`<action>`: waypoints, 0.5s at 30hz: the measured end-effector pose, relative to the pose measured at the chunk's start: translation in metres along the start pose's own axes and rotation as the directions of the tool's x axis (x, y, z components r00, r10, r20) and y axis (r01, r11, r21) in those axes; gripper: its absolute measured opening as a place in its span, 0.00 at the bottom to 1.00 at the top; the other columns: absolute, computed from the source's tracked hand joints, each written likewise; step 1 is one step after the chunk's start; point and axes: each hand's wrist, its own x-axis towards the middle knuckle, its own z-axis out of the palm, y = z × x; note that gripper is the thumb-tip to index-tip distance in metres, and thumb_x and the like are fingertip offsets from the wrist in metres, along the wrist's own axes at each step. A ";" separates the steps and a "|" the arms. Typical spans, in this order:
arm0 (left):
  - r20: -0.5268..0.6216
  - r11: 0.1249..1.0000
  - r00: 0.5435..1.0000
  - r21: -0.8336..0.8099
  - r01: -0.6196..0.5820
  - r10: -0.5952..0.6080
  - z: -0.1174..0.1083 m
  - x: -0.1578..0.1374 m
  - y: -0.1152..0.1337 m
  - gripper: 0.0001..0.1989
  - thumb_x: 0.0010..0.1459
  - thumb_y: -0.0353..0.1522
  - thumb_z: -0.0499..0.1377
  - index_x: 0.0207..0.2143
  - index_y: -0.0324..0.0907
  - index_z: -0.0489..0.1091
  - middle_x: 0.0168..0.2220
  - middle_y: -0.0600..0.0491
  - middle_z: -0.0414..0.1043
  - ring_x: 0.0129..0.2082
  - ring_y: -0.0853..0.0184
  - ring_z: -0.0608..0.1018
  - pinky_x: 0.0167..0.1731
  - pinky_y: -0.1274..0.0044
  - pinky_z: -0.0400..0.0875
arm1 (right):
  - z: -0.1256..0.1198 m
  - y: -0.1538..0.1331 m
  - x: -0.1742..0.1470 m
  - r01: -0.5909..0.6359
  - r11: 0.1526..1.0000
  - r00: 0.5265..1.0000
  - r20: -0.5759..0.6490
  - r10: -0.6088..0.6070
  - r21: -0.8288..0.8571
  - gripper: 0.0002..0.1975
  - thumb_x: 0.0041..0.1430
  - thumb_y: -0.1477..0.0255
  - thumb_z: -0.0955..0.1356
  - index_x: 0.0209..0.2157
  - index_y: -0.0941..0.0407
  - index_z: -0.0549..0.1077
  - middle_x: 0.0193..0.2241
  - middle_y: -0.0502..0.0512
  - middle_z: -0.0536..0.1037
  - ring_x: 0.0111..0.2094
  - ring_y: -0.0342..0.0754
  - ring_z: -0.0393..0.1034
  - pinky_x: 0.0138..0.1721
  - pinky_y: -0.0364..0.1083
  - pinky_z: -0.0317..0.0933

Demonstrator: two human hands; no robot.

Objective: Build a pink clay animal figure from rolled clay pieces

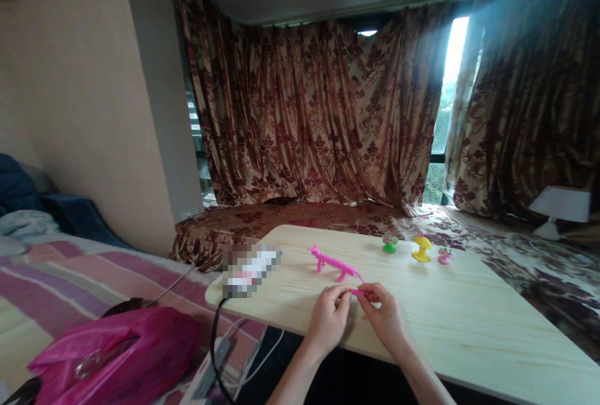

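Low over the table's near edge, my left hand [329, 317] and my right hand [383, 316] meet with bent fingers. A small, thin pink piece [357, 292] is pinched between their fingertips; its exact kind is too small to make out. Just beyond my fingers stands a bright pink, long-bodied figure [334, 262] with short legs, like a toy dog. Its thin tail end runs down close to my right fingers, and I cannot tell whether it touches them. Farther right are a green mushroom-shaped piece [389, 244], a yellow one [421, 249] and a smaller pink one [445, 255].
The pale wooden table [469, 317] carries a blurred-out white object [253, 272] at its left, with a black cable [214, 336] hanging down. A magenta plastic bag [122, 349] lies on the striped bed. A white lamp [560, 208] stands far right.
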 end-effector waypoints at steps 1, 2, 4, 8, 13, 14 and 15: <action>-0.020 1.000 1.000 0.028 -0.010 0.010 -0.003 0.001 -0.001 0.13 0.61 0.31 0.48 0.40 0.41 0.71 0.38 0.49 0.74 0.38 0.66 0.74 0.40 0.76 0.67 | 0.001 0.001 0.000 0.003 1.000 1.000 -0.006 -0.003 -0.014 0.07 0.53 0.71 0.66 0.32 0.56 0.75 0.27 0.53 0.76 0.28 0.47 0.71 0.32 0.45 0.66; -0.038 0.998 0.999 0.060 -0.021 0.023 -0.007 0.004 -0.003 0.13 0.61 0.30 0.48 0.40 0.40 0.70 0.39 0.49 0.74 0.40 0.65 0.74 0.42 0.75 0.67 | 0.001 0.001 0.000 0.008 1.000 1.000 -0.006 -0.008 -0.029 0.06 0.53 0.71 0.66 0.31 0.55 0.75 0.26 0.53 0.76 0.27 0.47 0.71 0.31 0.45 0.66; -0.061 0.989 0.996 0.139 -0.050 0.059 -0.018 0.016 -0.005 0.12 0.60 0.28 0.48 0.39 0.40 0.71 0.40 0.47 0.73 0.43 0.63 0.72 0.46 0.71 0.65 | 0.001 0.001 0.000 0.021 0.998 1.000 0.010 -0.021 -0.058 0.06 0.52 0.72 0.66 0.29 0.54 0.75 0.25 0.52 0.76 0.26 0.47 0.71 0.30 0.45 0.65; 0.016 0.941 0.988 0.304 -0.149 0.151 -0.037 0.055 -0.005 0.13 0.55 0.24 0.52 0.40 0.43 0.71 0.42 0.47 0.71 0.48 0.59 0.68 0.52 0.64 0.57 | 0.001 0.001 -0.002 0.040 0.994 0.998 0.054 -0.035 -0.104 0.08 0.50 0.75 0.65 0.28 0.52 0.76 0.24 0.52 0.76 0.26 0.48 0.71 0.31 0.46 0.65; 0.240 0.858 0.954 0.435 -0.273 0.182 -0.030 0.093 -0.009 0.05 0.52 0.27 0.59 0.33 0.41 0.72 0.40 0.48 0.73 0.49 0.58 0.67 0.54 0.60 0.53 | 0.001 0.004 -0.004 0.036 0.992 0.998 0.048 -0.030 -0.118 0.11 0.49 0.75 0.64 0.32 0.52 0.77 0.24 0.53 0.76 0.27 0.49 0.71 0.31 0.46 0.63; 0.270 0.845 0.947 0.452 -0.285 0.175 -0.028 0.096 -0.011 0.05 0.55 0.30 0.59 0.35 0.40 0.71 0.42 0.48 0.72 0.48 0.59 0.69 0.52 0.60 0.57 | 0.001 0.004 -0.004 0.033 0.993 0.999 0.042 -0.028 -0.114 0.11 0.50 0.75 0.64 0.33 0.52 0.77 0.24 0.53 0.76 0.27 0.49 0.71 0.30 0.46 0.63; 0.290 0.835 0.942 0.466 -0.292 0.168 -0.028 0.099 -0.013 0.08 0.57 0.33 0.57 0.38 0.40 0.70 0.44 0.49 0.70 0.47 0.60 0.70 0.51 0.61 0.60 | 0.001 0.003 -0.005 0.031 0.994 0.999 0.036 -0.027 -0.108 0.12 0.50 0.75 0.64 0.34 0.52 0.77 0.24 0.53 0.75 0.27 0.49 0.71 0.30 0.46 0.63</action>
